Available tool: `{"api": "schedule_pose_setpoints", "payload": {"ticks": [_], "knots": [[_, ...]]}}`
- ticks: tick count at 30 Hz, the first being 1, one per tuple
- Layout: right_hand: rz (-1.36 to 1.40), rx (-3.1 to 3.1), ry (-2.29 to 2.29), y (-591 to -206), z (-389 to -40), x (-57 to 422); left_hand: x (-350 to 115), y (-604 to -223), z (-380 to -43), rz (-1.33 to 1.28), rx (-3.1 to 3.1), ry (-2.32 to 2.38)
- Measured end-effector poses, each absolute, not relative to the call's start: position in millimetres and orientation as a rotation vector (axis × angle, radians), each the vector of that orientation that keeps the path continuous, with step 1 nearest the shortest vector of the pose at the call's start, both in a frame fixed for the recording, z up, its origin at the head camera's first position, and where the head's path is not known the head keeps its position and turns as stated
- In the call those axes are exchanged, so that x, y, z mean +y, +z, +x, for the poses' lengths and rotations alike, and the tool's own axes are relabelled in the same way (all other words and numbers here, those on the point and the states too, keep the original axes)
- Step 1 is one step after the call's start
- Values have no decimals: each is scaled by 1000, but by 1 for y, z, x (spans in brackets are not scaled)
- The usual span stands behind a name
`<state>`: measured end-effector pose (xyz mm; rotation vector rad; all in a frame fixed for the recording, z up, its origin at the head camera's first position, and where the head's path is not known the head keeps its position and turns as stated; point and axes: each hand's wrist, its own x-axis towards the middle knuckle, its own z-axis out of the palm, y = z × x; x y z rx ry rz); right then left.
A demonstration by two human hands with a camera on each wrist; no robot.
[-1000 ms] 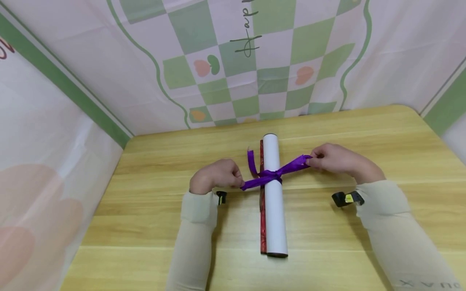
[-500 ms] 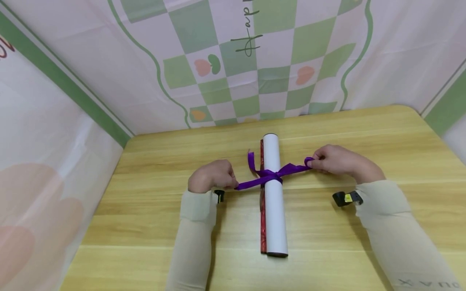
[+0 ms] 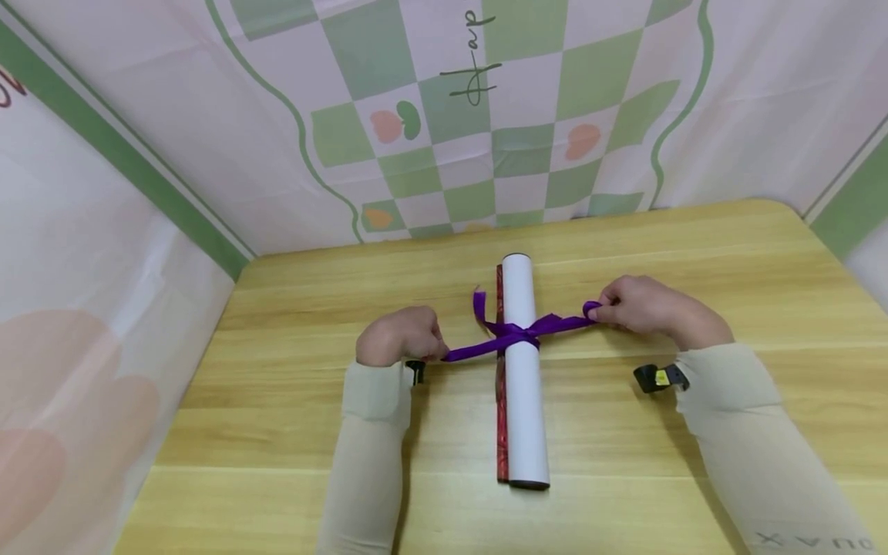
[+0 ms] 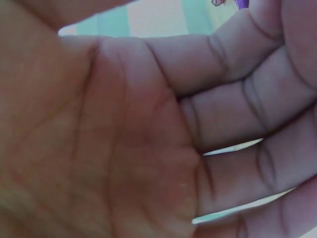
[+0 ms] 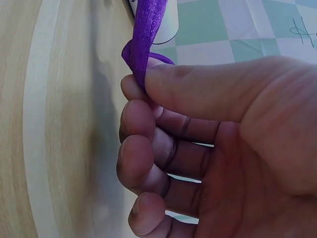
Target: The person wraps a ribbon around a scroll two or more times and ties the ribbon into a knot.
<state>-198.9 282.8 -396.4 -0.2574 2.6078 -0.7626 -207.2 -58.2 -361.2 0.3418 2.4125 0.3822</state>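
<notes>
A white roll [image 3: 525, 416], like a rolled-up scroll, lies lengthwise on the wooden table, with a red patterned strip [image 3: 502, 443] along its left side. Around its middle runs a purple ribbon [image 3: 479, 350], knotted on top. To the left, my left hand [image 3: 404, 335] pinches one end of the ribbon; its fingertips are mostly out of sight in the left wrist view. My right hand [image 3: 645, 307] pinches the other side between thumb and index finger. In the right wrist view the ribbon [image 5: 147, 29] folds into a small loop at the thumb. A loose purple tail stands up left of the roll.
Behind the wooden table [image 3: 277, 432] hangs a cloth [image 3: 523, 150] with green and white checks. Another pale cloth [image 3: 104, 254] hangs at the left. Black wrist devices [image 3: 652, 378] sit beneath both sleeves.
My left hand has drawn slightly left, and its ribbon side is longer and straighter. Right of the knot the ribbon has narrowed, with a small loop now showing at my right fingertips.
</notes>
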Motion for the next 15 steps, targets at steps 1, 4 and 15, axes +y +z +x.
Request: {"api": "schedule_pose_setpoints", "payload": {"ticks": [1, 4, 15], "knots": [[-257, 2611, -759, -396, -199, 283, -58, -361, -207, 340, 2416, 380], [-256, 2615, -742, -396, -199, 283, -58, -361, -208, 341, 2417, 376], [-244, 2631, -693, -395, -198, 281, -59, -362, -210, 336, 2411, 361]]}}
